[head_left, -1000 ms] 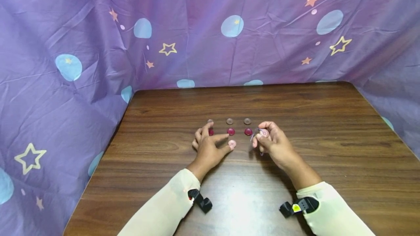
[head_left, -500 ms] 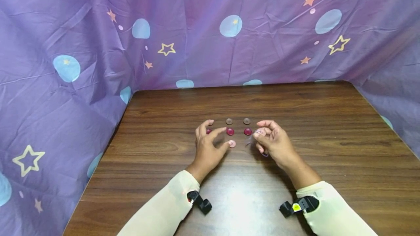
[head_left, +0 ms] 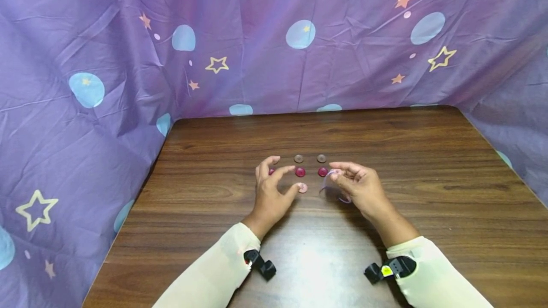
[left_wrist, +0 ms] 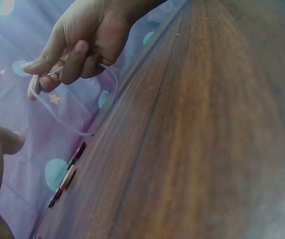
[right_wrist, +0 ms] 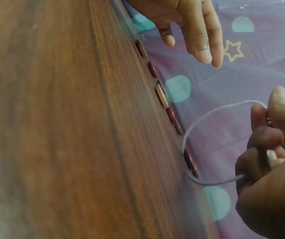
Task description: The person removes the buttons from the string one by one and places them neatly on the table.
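Note:
In the head view a pink button (head_left: pixel 337 172) is pinched between the thumb and fingers of my right hand (head_left: pixel 359 185). The fingers cover much of it. From these fingers a thin lilac string (head_left: pixel 324 184) hangs in a loop towards the table, and the left wrist view shows the string (left_wrist: pixel 57 117) passing by the fingertips. My left hand (head_left: pixel 272 189) hovers with fingers spread, holding nothing. Its thumb tip is near a pink button (head_left: pixel 303 188) on the table. Behind lie maroon buttons (head_left: pixel 300 172) and brown buttons (head_left: pixel 298 158) in rows, one brown button mostly hidden by the left hand.
The buttons lie flat on a brown wood-grain table (head_left: pixel 214 146). A purple curtain (head_left: pixel 257 61) with stars and blue spots stands along its back and sides. Each sleeve carries a black wrist mount (head_left: pixel 260 264).
My right fingers have turned the pink button, which shows less of its face, and the string hangs differently. The left hand has shifted slightly, its fingers a little more spread.

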Motion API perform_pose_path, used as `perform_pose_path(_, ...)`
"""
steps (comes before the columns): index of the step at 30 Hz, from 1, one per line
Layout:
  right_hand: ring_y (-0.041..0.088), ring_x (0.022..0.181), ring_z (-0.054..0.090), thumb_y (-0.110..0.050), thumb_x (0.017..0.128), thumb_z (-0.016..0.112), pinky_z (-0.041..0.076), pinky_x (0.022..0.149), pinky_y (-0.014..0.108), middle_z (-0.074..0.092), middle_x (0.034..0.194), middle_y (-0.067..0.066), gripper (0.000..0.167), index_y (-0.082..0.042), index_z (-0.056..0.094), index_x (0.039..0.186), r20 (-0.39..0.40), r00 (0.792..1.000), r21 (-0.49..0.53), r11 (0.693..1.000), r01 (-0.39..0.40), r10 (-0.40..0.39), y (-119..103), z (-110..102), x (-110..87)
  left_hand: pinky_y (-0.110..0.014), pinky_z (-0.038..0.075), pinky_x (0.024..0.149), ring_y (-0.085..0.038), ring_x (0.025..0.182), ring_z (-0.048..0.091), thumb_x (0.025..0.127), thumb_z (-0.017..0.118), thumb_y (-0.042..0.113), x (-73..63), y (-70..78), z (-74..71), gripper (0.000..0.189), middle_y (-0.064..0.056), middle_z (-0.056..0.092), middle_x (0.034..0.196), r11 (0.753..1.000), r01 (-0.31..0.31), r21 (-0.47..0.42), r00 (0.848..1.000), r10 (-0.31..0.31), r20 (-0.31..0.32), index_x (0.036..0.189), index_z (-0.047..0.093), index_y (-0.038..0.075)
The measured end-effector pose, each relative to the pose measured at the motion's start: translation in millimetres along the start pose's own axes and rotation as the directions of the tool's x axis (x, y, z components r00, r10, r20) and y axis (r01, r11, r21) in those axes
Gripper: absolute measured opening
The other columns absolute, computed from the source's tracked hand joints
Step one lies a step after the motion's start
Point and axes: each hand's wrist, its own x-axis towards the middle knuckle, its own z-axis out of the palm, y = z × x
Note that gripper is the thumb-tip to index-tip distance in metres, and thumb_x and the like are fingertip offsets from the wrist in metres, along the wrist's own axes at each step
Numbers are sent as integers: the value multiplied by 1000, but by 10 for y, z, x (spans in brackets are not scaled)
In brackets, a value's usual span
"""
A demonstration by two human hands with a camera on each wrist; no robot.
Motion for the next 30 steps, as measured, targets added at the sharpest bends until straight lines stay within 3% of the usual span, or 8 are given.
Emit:
perform_pose_path(3,1,52,46,3,101,71,37,44,18,76,85,-14,24,-15,74,117,6,1000,-28,999,-16,16,-3,11,-1,-62,44,118,-44,140,50,78,97,13,9,2,-5,47,-24,55,147,999,-21,-45,1000,22,16,120,79,3)
perform_pose_path(8,-2,64,62,7,98,72,43,49,16,75,83,-15,24,-4,59,114,12,999,6,999,-46,46,-29,28,5,-50,52,115,-38,132,61,85,93,10,8,4,-5,42,-23,60,138,987,-108,-121,991,116,61,124,77,2)
perform_pose_path(14,0,68,68,5,98,74,47,50,16,78,84,-14,19,-5,66,113,24,999,-45,999,-28,30,-23,16,-2,-39,55,112,-29,122,69,90,89,10,-5,-1,-5,37,-13,69,126,973,-182,-144,978,194,73,124,77,3)
perform_pose_path(21,3,79,72,-3,101,75,59,66,20,79,91,-11,31,12,70,128,41,999,-166,986,22,-15,4,11,-21,-38,57,109,-26,118,72,95,84,14,-18,-2,-6,33,-11,72,122,978,-159,-139,978,175,115,126,77,4)
perform_pose_path(26,2,73,66,1,100,73,52,56,19,78,95,-16,37,13,66,134,86,996,-198,980,22,-5,3,26,-22,-36,57,111,-26,119,71,96,83,16,-19,10,-18,36,-10,71,124,979,-143,-147,973,166,160,130,75,4)
perform_pose_path(30,5,70,64,3,99,74,49,52,20,77,98,-10,38,10,68,135,107,994,-234,972,23,3,-11,43,-23,-36,56,113,-26,121,70,96,84,17,-18,17,-27,39,-10,71,126,979,-137,-152,970,163,178,132,74,5)
